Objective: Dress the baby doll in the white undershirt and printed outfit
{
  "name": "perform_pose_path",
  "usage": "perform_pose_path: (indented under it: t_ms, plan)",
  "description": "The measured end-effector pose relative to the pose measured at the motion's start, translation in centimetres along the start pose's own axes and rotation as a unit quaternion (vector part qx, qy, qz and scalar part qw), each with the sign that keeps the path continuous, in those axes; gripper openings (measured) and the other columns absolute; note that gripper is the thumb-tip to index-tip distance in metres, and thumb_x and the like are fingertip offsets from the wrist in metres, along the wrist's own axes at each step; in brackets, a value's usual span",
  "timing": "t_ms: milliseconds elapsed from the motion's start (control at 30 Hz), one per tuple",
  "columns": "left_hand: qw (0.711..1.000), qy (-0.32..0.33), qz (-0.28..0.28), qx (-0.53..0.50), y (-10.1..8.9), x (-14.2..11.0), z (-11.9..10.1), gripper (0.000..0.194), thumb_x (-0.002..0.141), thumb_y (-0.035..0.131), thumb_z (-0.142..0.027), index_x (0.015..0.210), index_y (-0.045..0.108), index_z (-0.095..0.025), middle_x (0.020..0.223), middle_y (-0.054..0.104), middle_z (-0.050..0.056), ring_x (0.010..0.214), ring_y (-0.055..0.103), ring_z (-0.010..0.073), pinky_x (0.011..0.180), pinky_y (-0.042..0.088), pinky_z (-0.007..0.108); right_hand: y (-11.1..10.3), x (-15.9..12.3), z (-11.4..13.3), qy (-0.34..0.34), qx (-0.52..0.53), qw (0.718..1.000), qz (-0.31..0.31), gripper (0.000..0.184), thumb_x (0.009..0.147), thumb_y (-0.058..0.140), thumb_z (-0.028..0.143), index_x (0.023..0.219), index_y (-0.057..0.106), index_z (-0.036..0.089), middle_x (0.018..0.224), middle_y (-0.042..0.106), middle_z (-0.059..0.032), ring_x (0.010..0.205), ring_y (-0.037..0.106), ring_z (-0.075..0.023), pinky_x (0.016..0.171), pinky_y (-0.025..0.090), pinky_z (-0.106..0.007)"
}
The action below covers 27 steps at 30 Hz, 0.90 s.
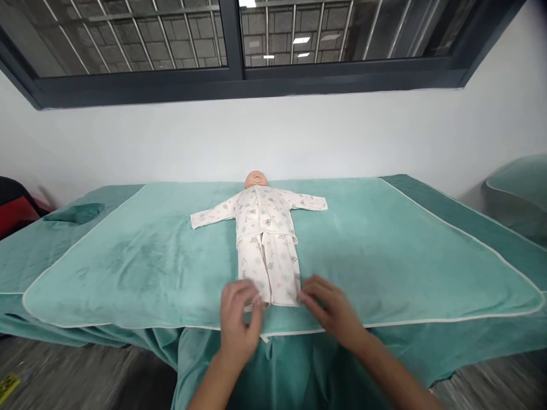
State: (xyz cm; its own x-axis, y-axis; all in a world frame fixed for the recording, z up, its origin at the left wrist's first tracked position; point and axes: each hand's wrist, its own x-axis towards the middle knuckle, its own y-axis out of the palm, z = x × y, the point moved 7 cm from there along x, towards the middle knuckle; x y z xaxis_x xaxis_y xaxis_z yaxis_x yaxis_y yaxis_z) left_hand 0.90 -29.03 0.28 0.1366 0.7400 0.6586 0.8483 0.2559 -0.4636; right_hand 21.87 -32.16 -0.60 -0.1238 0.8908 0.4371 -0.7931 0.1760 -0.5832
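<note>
A baby doll (256, 179) lies on its back, its bald head toward the wall. It is dressed in a white printed long-sleeved baby top (265, 212), with both sleeves spread sideways, and matching baby trousers (282, 267) with legs toward me. My left hand (240, 319) is at the hem of the left trouser leg, thumb and fingers drawn together on the cloth and slightly blurred. At the outer lower edge of the right leg, my right hand (331, 310) pinches the fabric between thumb and fingertips. The doll's hands and feet are not visible.
A light green plush blanket (397, 262) with white piping lies over a darker green cover (431, 196). Behind stands a white wall (192, 142) below a dark-framed window (235, 85). A red and black item (17, 213) is at far left; a green cushion-like shape (521, 182) at right.
</note>
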Motion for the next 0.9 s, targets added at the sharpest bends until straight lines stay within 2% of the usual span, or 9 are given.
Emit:
perform_pose_path:
  t_ms: [133,200,267,367,500,600,700,800,900]
  plan:
    - [0.965,-0.248,-0.054,-0.069,0.2,5.6,7.4,0.038,0.085,0.063,-0.04,0.118,0.059,-0.022,0.126,0.059,0.011,0.119,0.057,0.0246,0.101,0.05,0.042,-4.0,7.6,-5.4,0.134,-0.005,0.981,-0.141,0.026,0.094,0.05,0.045,0.089,0.061,0.023,0.088,0.067,-0.0042,0.083,0.063,-0.0199,0.075,0.05,-0.031]
    - [0.927,-0.351,-0.017,-0.129,1.8,8.1,10.2,0.052,0.084,0.066,-0.045,0.129,0.054,-0.021,0.136,0.057,0.012,0.124,0.057,0.0248,0.105,0.048,0.041,-3.8,11.9,-8.6,0.202,-0.02,0.967,-0.155,0.033,0.092,0.05,0.049,0.107,0.06,0.021,0.105,0.069,-0.009,0.096,0.065,-0.0233,0.083,0.049,-0.034]
    - [0.892,-0.405,0.04,-0.198,3.6,10.1,11.6,0.06,0.083,0.067,-0.049,0.134,0.051,-0.023,0.137,0.059,0.012,0.12,0.061,0.0254,0.104,0.05,0.041,-2.2,15.6,-11.3,0.254,-0.043,0.96,-0.112,0.042,0.093,0.047,0.052,0.116,0.057,0.019,0.107,0.07,-0.0121,0.1,0.066,-0.0262,0.085,0.048,-0.036]
    - [0.863,-0.41,0.105,-0.274,5.6,11.7,11.9,0.06,0.081,0.07,-0.05,0.133,0.055,-0.024,0.134,0.063,0.012,0.111,0.067,0.027,0.095,0.056,0.04,-0.1,18.8,-13.3,0.256,-0.044,0.962,-0.086,0.044,0.094,0.042,0.054,0.115,0.058,0.019,0.098,0.072,-0.0111,0.097,0.067,-0.0289,0.085,0.048,-0.04]
    - [0.857,-0.399,0.107,-0.309,6.8,12.6,12.1,0.055,0.08,0.072,-0.043,0.13,0.058,-0.024,0.134,0.064,0.012,0.107,0.069,0.0271,0.088,0.059,0.038,1.8,19.6,-14.1,0.198,0.062,0.977,-0.047,0.044,0.094,0.043,0.056,0.117,0.058,0.022,0.099,0.072,-0.0064,0.095,0.068,-0.0258,0.085,0.051,-0.04]
    - [0.847,-0.406,0.086,-0.332,7.8,13.8,12.4,0.055,0.081,0.071,-0.04,0.132,0.057,-0.024,0.136,0.063,0.012,0.106,0.07,0.0281,0.085,0.06,0.038,1.9,19.6,-13.6,0.122,0.241,0.962,-0.03,0.05,0.092,0.05,0.056,0.129,0.054,0.023,0.121,0.068,-0.0074,0.112,0.064,-0.025,0.096,0.051,-0.041]
    - [0.842,-0.408,0.075,-0.344,9.0,15.6,12.9,0.056,0.08,0.071,-0.038,0.133,0.057,-0.023,0.138,0.061,0.013,0.108,0.069,0.0294,0.086,0.06,0.038,1.3,19.8,-12.8,0.086,0.325,0.941,-0.025,0.057,0.09,0.056,0.054,0.14,0.049,0.028,0.145,0.054,-0.0053,0.131,0.052,-0.0253,0.108,0.043,-0.042]
    - [0.843,-0.407,0.064,-0.345,10.0,16.7,13.9,0.057,0.079,0.073,-0.038,0.13,0.059,-0.02,0.137,0.062,0.014,0.111,0.067,0.0305,0.091,0.058,0.038,1.2,19.9,-12.6,0.099,0.349,0.931,-0.031,0.057,0.088,0.059,0.054,0.14,0.051,0.031,0.147,0.053,-0.0026,0.133,0.049,-0.0262,0.11,0.041,-0.042]
    - [0.844,-0.404,0.048,-0.349,10.2,17.1,14.8,0.057,0.077,0.074,-0.04,0.129,0.061,-0.02,0.139,0.061,0.012,0.119,0.063,0.0308,0.1,0.053,0.04,1.0,19.7,-14.1,0.158,0.313,0.932,-0.086,0.054,0.086,0.058,0.058,0.13,0.06,0.027,0.124,0.068,-0.0052,0.114,0.062,-0.0277,0.098,0.048,-0.042]
